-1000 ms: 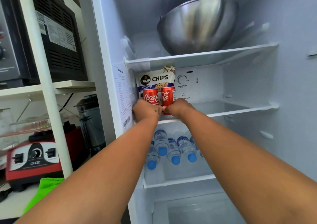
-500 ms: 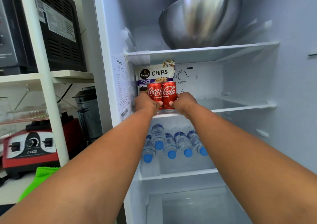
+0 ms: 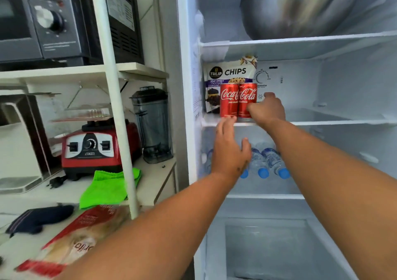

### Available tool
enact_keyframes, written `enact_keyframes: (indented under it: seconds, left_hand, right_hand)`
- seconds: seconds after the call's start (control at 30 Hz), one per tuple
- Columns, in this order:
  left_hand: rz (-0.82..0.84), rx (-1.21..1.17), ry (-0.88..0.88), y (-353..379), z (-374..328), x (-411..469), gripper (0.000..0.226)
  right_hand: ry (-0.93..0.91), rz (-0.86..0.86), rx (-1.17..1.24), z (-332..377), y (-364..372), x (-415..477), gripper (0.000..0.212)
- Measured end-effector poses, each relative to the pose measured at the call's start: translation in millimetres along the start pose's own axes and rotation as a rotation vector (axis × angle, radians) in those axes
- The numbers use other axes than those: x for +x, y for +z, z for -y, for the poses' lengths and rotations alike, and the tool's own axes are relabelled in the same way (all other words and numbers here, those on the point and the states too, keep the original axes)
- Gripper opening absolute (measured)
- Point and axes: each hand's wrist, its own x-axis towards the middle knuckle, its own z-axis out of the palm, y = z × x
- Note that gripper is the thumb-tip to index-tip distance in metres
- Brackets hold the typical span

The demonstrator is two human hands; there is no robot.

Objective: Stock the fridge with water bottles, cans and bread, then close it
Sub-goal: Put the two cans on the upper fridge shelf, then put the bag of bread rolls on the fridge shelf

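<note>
Plainly, from the head camera we see the left can (image 3: pixel 229 100) and right can (image 3: pixel 247 99) upright and touching at the left end of the fridge's (image 3: pixel 184 86) middle shelf (image 3: pixel 322 122), near its front edge, before a chips bag (image 3: pixel 227 73). Our right grip (image 3: pixel 266 110) seems to curl round the right can, though blur hides the fingers. Our left grip (image 3: pixel 229 151) hangs open, fingers straight, just below that edge. Water bottles (image 3: pixel 272 161) lie on the shelf beneath. Bread (image 3: pixel 81 236) lies on the bench (image 3: pixel 150 183), near its front edge.
</note>
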Motion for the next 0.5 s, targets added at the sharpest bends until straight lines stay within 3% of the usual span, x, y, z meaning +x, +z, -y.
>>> enact_keyframes:
  seconds: [0.17,0.33,0.5]
  left_hand:
    - [0.202,0.050,0.034,-24,17,-57,0.042]
    - [0.358,0.167,0.263,-69,29,-99,0.029]
    - [0.260,0.332,0.393,-143,62,-130,0.015]
  right_hand:
    - [-0.456,-0.137,-0.127,-10,8,-44,0.043]
    - [-0.616,-0.307,0.191,7,33,-140,0.032]
    - [-0.793,-0.329,0.325,54,40,-220,0.019]
